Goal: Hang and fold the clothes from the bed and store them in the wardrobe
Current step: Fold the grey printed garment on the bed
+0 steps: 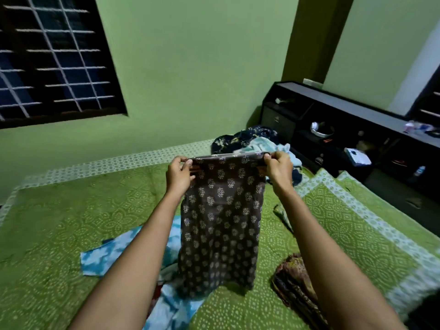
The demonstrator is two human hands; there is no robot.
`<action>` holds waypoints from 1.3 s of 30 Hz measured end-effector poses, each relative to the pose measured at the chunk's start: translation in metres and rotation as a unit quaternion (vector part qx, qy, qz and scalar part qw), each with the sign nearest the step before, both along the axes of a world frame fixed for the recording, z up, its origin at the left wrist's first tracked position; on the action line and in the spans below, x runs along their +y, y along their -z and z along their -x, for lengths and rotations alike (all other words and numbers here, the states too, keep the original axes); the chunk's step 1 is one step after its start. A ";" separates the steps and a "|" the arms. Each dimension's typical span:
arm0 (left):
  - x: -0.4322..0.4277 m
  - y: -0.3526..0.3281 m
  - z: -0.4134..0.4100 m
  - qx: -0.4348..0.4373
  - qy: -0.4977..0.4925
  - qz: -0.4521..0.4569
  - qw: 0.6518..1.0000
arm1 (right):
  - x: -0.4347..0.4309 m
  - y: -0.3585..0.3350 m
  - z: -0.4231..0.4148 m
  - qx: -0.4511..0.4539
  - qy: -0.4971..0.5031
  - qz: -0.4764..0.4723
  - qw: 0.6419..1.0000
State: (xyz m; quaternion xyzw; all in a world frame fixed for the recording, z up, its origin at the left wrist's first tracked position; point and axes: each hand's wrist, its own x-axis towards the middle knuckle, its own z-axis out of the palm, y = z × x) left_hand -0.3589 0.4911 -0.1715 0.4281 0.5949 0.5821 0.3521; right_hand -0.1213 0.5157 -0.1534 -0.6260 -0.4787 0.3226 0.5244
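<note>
A brown garment with a pale flower print point(220, 225) hangs folded lengthwise above the bed point(59, 222). My left hand point(179, 176) pinches its top left corner and my right hand point(277, 169) pinches its top right corner, holding the top edge level. Its lower end reaches down to a blue and white tie-dye cloth point(112, 254) spread on the green bedspread. A folded dark patterned cloth point(294, 279) lies at the near right. At the far end of the bed a heap of dark blue and light blue clothes point(252, 140) is partly hidden behind the held garment.
A black shelf unit point(338, 129) with small items runs along the right side behind the bed. Green walls and a barred window point(52, 58) stand beyond. Pillows in green covers point(371, 210) lie at the right. No wardrobe is in view.
</note>
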 end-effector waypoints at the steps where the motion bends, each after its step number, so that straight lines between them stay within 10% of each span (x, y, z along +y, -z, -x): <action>1: 0.017 0.009 -0.013 0.007 0.003 0.009 1.000 | 0.005 0.003 -0.012 0.004 0.013 0.006 1.000; 17: 0.101 0.034 -0.120 -0.035 0.095 -0.019 0.995 | 0.031 0.055 -0.099 0.091 0.060 -0.073 0.991; 39: -0.216 0.317 -0.043 -0.066 0.096 0.245 0.963 | -0.269 0.324 -0.037 0.200 0.075 0.265 0.940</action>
